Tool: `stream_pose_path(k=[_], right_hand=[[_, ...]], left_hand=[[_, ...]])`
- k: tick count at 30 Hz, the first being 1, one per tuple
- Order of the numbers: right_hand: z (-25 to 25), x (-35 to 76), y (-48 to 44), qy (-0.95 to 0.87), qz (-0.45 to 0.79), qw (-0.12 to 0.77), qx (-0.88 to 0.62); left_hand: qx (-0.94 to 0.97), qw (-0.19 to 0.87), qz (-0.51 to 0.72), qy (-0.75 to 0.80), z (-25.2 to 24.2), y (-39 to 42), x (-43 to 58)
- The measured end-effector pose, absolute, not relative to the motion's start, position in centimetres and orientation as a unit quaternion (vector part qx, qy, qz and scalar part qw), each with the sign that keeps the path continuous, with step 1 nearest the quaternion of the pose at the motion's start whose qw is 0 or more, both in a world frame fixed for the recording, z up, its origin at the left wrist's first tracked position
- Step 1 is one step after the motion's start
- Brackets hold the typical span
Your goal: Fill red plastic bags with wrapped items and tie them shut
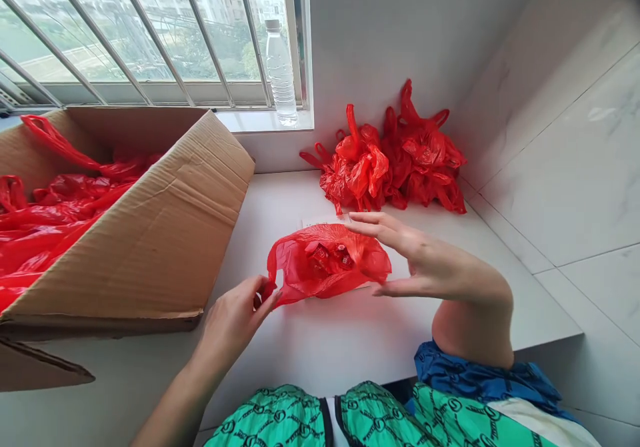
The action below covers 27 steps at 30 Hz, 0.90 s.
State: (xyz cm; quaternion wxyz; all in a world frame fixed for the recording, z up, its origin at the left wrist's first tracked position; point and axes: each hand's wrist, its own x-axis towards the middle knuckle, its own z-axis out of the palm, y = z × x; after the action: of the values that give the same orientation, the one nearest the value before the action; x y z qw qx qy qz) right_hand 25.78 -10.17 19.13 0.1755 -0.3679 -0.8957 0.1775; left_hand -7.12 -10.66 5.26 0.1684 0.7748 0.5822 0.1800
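Note:
A red plastic bag (pixel 295 287) lies on the white surface in front of me, its mouth spread toward me. Inside it sit several small red wrapped items (pixel 325 258), too crumpled to name. My left hand (pixel 240 310) pinches the bag's left edge near a handle loop. On the other side, my right hand (pixel 407 253) has its fingers stretched out and apart, with fingertips beside or against the bag's right rim. Partly under the bag's far side, a pale printed piece (pixel 310 222) shows.
A large cardboard box (pixel 150 233) filled with red plastic bags (pixel 65 200) stands at the left. Against the back wall rest bunched red bags (pixel 357 167) and another red bundle (pixel 430 157). A clear water bottle (pixel 281 73) stands on the sill by the barred window.

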Motion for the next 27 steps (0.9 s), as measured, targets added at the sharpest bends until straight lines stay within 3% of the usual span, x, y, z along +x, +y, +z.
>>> stream_pose_path(k=[4,10,13,16,21,24,27], right_hand=[[18.7,25.1,-9.0,-0.864,0.236,0.250,-0.368],[17.2,24.2,-6.1,-0.683,0.375,0.528,-0.338],[16.1,22.4,-4.9,-0.612,0.387,0.604,-0.333],[15.6,20.5,-4.8,-0.616,0.397,0.574,-0.364],[15.5,18.0,-6.2,-0.746,0.335,0.407,-0.406],[15.1,16.9,-6.3,-0.776,0.277,0.414,-0.386],[14.8,16.6,-5.7,-0.743,0.311,0.456,-0.378]], left_hand=[[0.762,0.174,0.317,0.538,8.4,-10.2,-6.7],[0.681,0.105,0.554,0.468,15.0,-9.0,-5.0],[0.643,0.066,0.629,0.432,17.1,-7.5,-3.0],[0.646,0.103,0.645,0.396,17.8,-6.0,-1.3],[0.696,0.238,0.608,0.299,16.9,-5.4,-0.4],[0.729,0.305,0.561,0.247,16.6,-6.2,-0.6],[0.737,0.284,0.564,0.241,16.5,-6.2,-0.9]])
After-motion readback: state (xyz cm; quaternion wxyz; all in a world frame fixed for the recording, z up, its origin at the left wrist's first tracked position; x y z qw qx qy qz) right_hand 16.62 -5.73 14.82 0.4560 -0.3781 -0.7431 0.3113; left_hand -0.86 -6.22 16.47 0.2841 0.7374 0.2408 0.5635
